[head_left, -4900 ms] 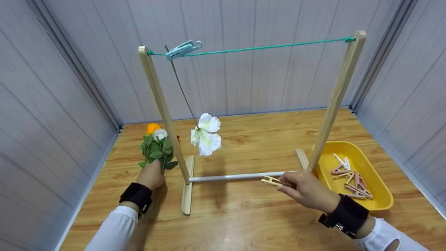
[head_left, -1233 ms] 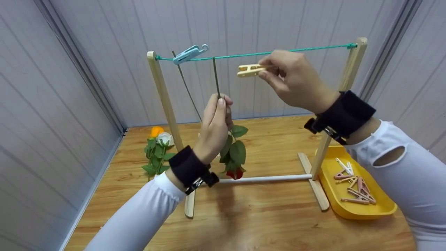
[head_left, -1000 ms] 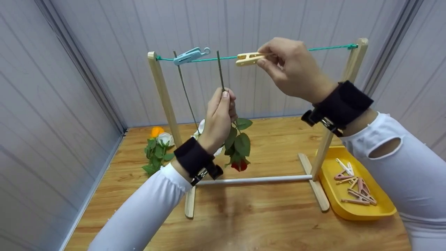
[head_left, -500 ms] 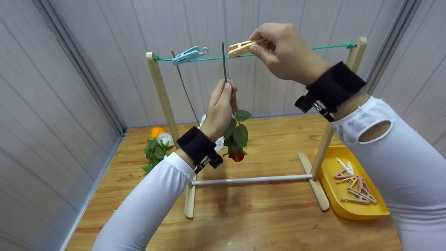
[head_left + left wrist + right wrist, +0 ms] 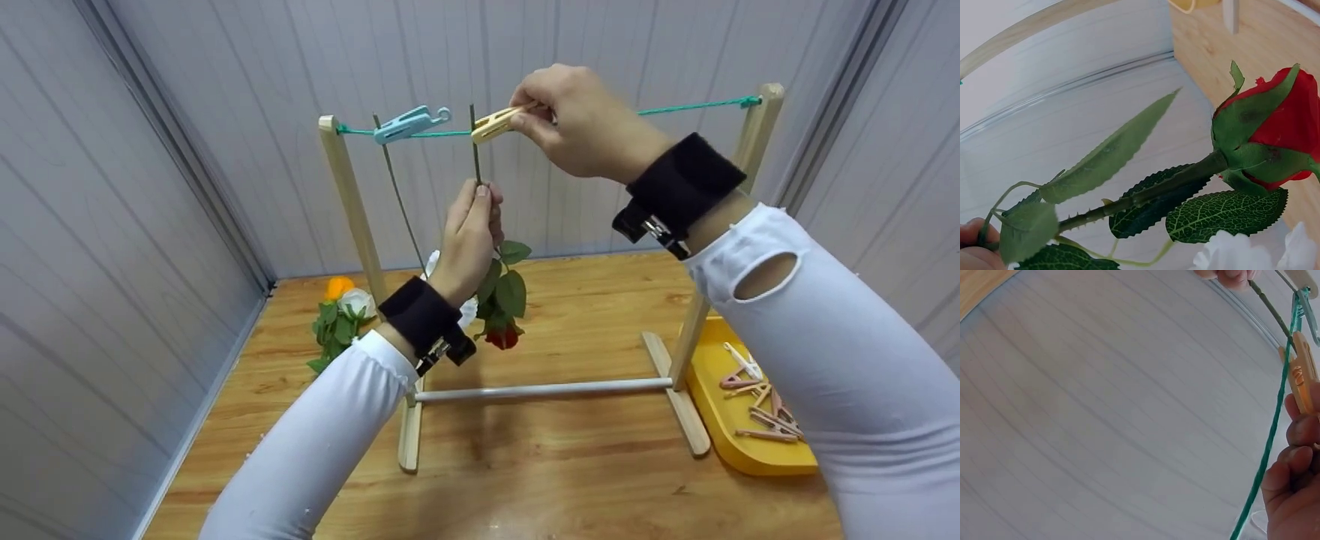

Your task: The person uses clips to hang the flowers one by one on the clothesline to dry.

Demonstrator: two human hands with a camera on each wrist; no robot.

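Observation:
My left hand (image 5: 471, 232) pinches the thin green stem (image 5: 475, 150) of a red rose (image 5: 502, 335), which hangs head down; the bloom (image 5: 1283, 132) and leaves fill the left wrist view. The stem's top reaches the green string (image 5: 690, 106) stretched between two wooden posts. My right hand (image 5: 577, 120) pinches a yellow clothespin (image 5: 491, 126) whose tip is at the stem top on the string; the right wrist view shows that clothespin (image 5: 1303, 377) beside the string (image 5: 1272, 444). A blue clothespin (image 5: 405, 124) holds another stem with a white flower (image 5: 433, 264), mostly hidden by my left arm.
The wooden rack (image 5: 352, 217) stands on a wooden table (image 5: 555, 480) with a white bar (image 5: 540, 391) at its base. A yellow tray (image 5: 739, 442) with several clothespins lies at the right. An orange and a white flower (image 5: 341, 300) lie at the left by grey walls.
Earlier my left hand was at the flowers on the table and my right held the clothespin low. Both rose to the string; in the last half second the clothespin moved left onto the stem top.

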